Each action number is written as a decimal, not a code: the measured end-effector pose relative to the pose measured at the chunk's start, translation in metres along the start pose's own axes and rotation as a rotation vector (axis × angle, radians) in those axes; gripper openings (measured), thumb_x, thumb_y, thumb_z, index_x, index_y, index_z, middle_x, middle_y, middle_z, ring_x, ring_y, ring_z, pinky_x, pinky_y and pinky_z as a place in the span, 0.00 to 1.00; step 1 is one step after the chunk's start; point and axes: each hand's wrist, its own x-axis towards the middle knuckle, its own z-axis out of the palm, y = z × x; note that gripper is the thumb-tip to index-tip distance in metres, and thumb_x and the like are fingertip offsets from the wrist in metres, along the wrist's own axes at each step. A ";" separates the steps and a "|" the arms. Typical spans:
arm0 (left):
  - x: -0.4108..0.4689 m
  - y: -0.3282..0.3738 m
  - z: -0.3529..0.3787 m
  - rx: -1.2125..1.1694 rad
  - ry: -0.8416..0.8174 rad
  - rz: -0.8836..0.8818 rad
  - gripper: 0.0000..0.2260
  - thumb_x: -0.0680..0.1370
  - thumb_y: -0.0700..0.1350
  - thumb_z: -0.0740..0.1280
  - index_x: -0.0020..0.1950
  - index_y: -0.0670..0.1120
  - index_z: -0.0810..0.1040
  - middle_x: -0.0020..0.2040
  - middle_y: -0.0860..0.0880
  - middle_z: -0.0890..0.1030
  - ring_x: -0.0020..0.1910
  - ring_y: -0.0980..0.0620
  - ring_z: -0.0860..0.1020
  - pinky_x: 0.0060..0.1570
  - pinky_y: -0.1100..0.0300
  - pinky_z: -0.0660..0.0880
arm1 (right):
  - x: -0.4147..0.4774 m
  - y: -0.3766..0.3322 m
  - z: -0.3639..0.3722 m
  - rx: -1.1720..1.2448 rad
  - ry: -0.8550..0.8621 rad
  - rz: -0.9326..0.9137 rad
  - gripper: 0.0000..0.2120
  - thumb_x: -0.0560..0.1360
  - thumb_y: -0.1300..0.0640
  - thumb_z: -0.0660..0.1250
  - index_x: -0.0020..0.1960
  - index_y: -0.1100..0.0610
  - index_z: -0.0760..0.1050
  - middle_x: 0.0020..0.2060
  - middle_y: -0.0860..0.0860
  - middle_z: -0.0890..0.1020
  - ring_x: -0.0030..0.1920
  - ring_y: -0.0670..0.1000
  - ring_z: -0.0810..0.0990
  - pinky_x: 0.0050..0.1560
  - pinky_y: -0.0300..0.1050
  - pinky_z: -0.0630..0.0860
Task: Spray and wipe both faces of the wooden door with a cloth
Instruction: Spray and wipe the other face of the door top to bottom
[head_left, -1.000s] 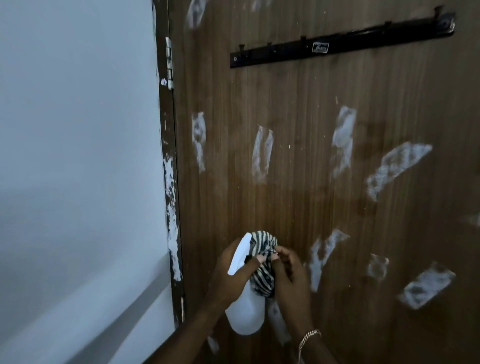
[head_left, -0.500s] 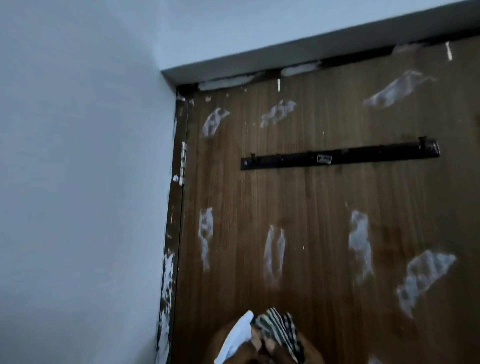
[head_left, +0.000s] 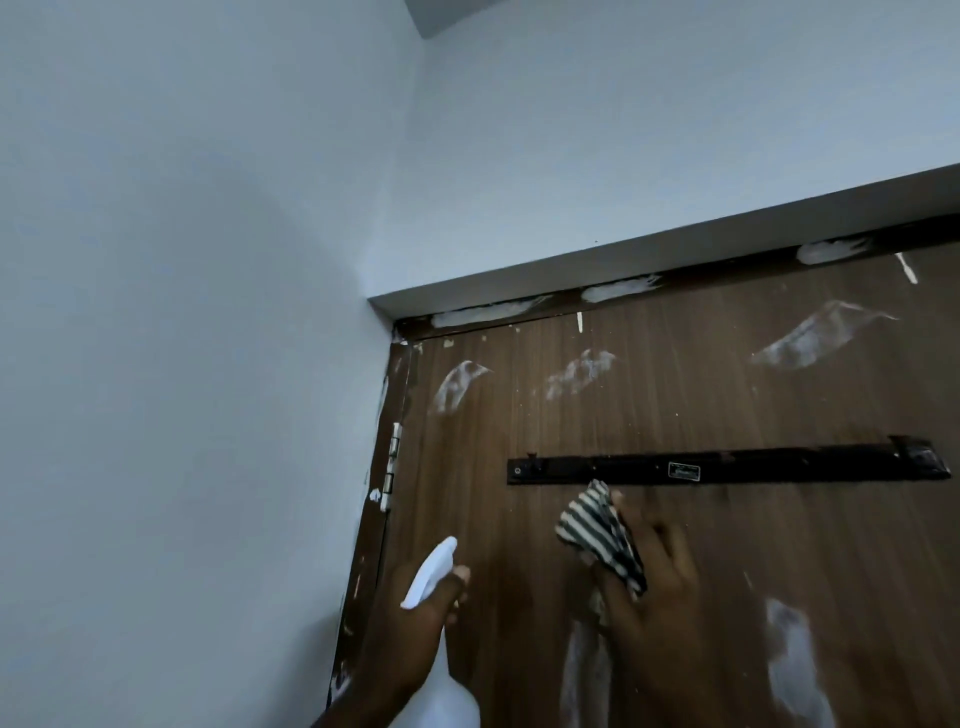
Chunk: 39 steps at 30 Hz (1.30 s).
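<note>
The brown wooden door (head_left: 727, 545) fills the lower right and carries several white paint smears. My left hand (head_left: 415, 634) grips a white spray bottle (head_left: 441, 696) near the door's hinge edge, nozzle (head_left: 428, 571) pointing up at the door. My right hand (head_left: 654, 582) presses a black-and-white striped cloth (head_left: 597, 530) flat against the door, just below a black hook rail (head_left: 727, 467).
A pale wall (head_left: 182, 364) stands to the left of the door and continues above it. The dark door frame (head_left: 363, 545) with a metal hinge (head_left: 392, 462) runs down the left edge. The frame's top strip (head_left: 675, 278) has white smears.
The view has tilted upward to the door's top. My hands have come apart: the right one has risen with the cloth up to the hook rail, the left one keeps the bottle.
</note>
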 end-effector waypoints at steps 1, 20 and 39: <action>0.012 0.008 0.001 0.074 -0.016 0.012 0.30 0.74 0.64 0.72 0.70 0.47 0.78 0.62 0.43 0.84 0.58 0.47 0.83 0.64 0.51 0.78 | 0.011 -0.003 0.001 -0.013 -0.024 -0.014 0.33 0.72 0.68 0.75 0.74 0.51 0.71 0.63 0.50 0.73 0.59 0.47 0.77 0.56 0.25 0.69; 0.127 0.093 -0.021 0.153 0.058 0.346 0.19 0.84 0.48 0.68 0.74 0.45 0.76 0.71 0.46 0.79 0.69 0.46 0.79 0.67 0.56 0.73 | 0.224 -0.017 0.096 -0.457 -0.061 -0.173 0.24 0.77 0.48 0.69 0.70 0.53 0.71 0.63 0.58 0.69 0.59 0.61 0.75 0.57 0.58 0.78; 0.168 0.074 -0.072 0.083 0.102 0.337 0.17 0.84 0.45 0.68 0.72 0.42 0.78 0.38 0.55 0.80 0.37 0.58 0.79 0.38 0.72 0.72 | 0.275 -0.026 0.186 -1.049 -0.352 -0.286 0.26 0.81 0.49 0.56 0.78 0.43 0.57 0.76 0.56 0.55 0.72 0.67 0.55 0.70 0.71 0.55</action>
